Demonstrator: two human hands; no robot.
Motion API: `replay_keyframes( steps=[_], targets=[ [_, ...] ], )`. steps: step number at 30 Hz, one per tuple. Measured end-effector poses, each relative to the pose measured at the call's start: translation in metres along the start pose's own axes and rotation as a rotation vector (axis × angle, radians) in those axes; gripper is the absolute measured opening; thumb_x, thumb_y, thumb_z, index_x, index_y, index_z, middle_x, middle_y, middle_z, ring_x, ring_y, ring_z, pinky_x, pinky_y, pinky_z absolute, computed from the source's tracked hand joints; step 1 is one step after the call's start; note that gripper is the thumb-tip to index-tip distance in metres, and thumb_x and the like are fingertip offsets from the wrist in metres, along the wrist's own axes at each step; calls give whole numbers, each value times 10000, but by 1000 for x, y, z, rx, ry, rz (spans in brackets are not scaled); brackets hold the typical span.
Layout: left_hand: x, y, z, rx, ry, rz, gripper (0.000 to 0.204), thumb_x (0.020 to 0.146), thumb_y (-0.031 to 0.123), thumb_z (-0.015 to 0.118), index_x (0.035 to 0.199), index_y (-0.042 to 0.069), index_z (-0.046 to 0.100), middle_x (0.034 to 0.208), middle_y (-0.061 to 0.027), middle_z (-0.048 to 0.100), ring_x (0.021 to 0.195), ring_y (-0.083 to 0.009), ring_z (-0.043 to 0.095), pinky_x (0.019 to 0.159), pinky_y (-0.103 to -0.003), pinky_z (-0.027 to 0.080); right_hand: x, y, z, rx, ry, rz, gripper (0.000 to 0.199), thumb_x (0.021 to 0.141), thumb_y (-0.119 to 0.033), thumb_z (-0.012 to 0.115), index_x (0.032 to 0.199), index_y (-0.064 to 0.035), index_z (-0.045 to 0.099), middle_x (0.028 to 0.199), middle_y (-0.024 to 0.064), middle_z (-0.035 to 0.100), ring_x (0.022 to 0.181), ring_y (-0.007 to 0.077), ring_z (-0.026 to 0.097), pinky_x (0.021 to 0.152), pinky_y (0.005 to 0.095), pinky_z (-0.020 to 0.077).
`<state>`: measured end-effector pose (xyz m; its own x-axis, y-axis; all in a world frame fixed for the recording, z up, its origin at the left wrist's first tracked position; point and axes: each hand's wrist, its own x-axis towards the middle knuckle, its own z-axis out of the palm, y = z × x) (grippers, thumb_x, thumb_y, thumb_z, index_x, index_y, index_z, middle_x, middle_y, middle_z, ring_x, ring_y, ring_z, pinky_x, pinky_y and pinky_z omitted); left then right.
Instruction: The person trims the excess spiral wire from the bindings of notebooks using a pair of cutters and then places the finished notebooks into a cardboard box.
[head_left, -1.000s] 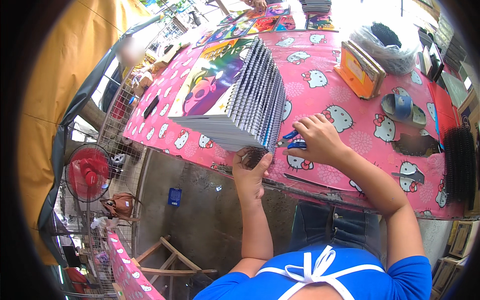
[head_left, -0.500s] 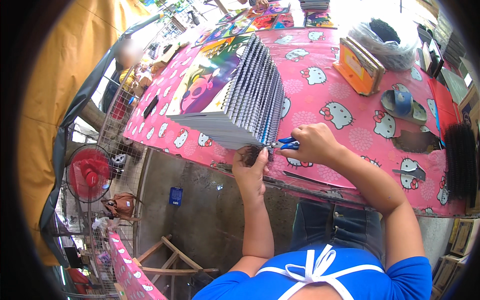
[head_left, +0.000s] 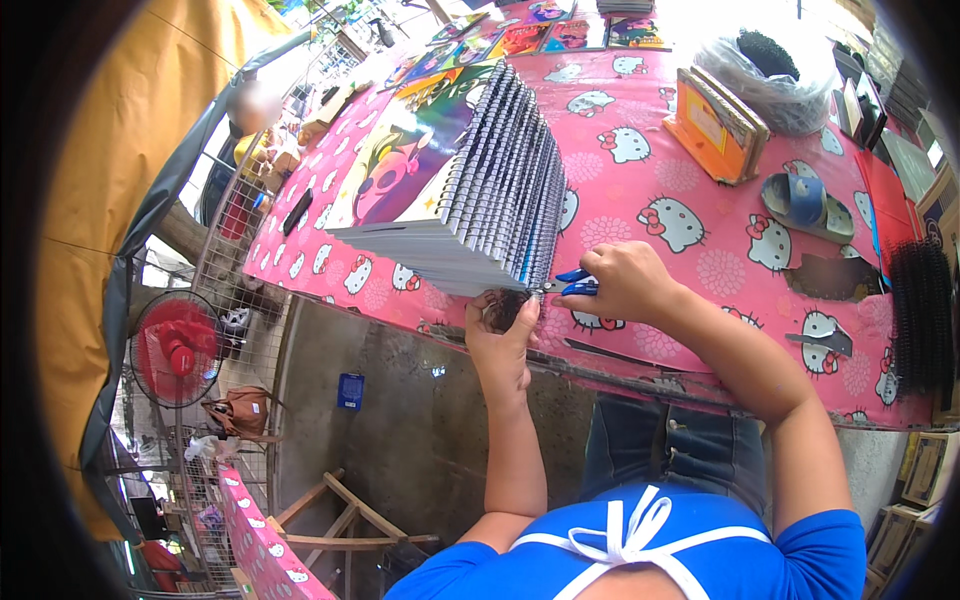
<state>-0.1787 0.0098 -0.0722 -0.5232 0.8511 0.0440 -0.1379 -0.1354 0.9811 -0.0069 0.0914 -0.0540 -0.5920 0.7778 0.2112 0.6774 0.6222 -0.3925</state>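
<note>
A tall stack of spiral-bound notebooks stands left of centre on the pink-covered desk, its coil edges facing right. At the stack's near corner, the left hand curls its fingers round a dark curly clump, thumb beside the coil ends. Just to the right, the right hand has its fingers wrapped on blue-handled pliers, tips pointing left at that corner. Farther right lie a blue slide sandal and, at the desk's right end, black plastic coils.
</note>
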Motion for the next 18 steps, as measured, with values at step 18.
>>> replay_keyframes(
  steps=[18],
  targets=[
    [4, -13, -18, -51, -13, -78, 418, 738, 15, 771, 1067, 20, 512, 841, -59, 628, 616, -106, 589, 451, -215, 464, -14, 3, 0, -80, 14, 17, 537, 724, -564, 690, 755, -30, 644, 769, 119, 631, 744, 271, 629, 704, 395, 492]
  ],
)
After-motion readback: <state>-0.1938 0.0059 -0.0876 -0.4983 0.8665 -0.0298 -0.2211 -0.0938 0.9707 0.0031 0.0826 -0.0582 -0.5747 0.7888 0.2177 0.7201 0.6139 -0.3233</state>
